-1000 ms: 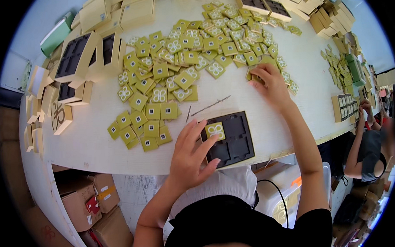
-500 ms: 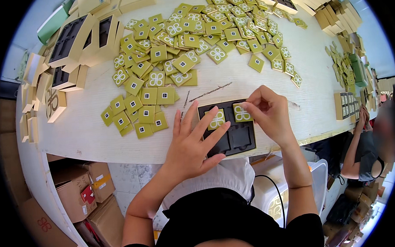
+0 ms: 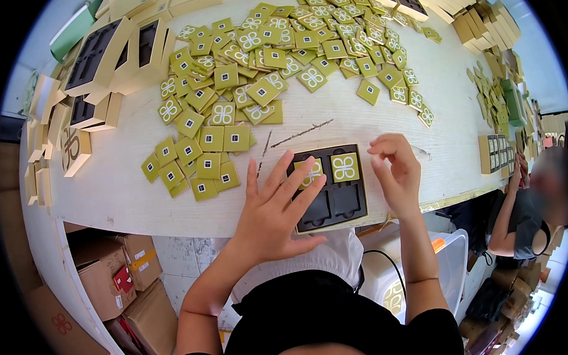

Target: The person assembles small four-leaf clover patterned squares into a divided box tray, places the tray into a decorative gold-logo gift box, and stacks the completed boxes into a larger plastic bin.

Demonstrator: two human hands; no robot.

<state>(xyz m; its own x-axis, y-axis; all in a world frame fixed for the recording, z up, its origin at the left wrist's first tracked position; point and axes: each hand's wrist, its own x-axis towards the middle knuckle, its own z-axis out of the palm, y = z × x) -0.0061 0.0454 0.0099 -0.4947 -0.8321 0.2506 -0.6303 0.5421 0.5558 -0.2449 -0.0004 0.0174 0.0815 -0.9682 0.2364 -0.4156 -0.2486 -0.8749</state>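
Observation:
A shallow box with a black compartment insert [image 3: 332,204] lies near the table's front edge. A green square packet with a white looped design [image 3: 345,167] fills its far right compartment. In the far left one sits a similar green packet [image 3: 304,169], partly covered by the spread fingers of my left hand [image 3: 275,206]. That hand reaches over the box's left side and holds nothing. Both near compartments show bare black. Just off the box's right edge is my right hand [image 3: 398,173], its thumb and bent fingers apart with nothing between them.
A large heap of green square packets [image 3: 261,59] spreads over the far table. Beige boxes with black inserts [image 3: 98,55] are stacked at the left, and more boxes [image 3: 491,26] at the far right. A co-worker [image 3: 523,213] sits at the right beside a filled box [image 3: 494,152].
My right hand has let go of the packet in the far right compartment and drawn back to the right. The packet now lies flat there. My left hand stays nearly in place.

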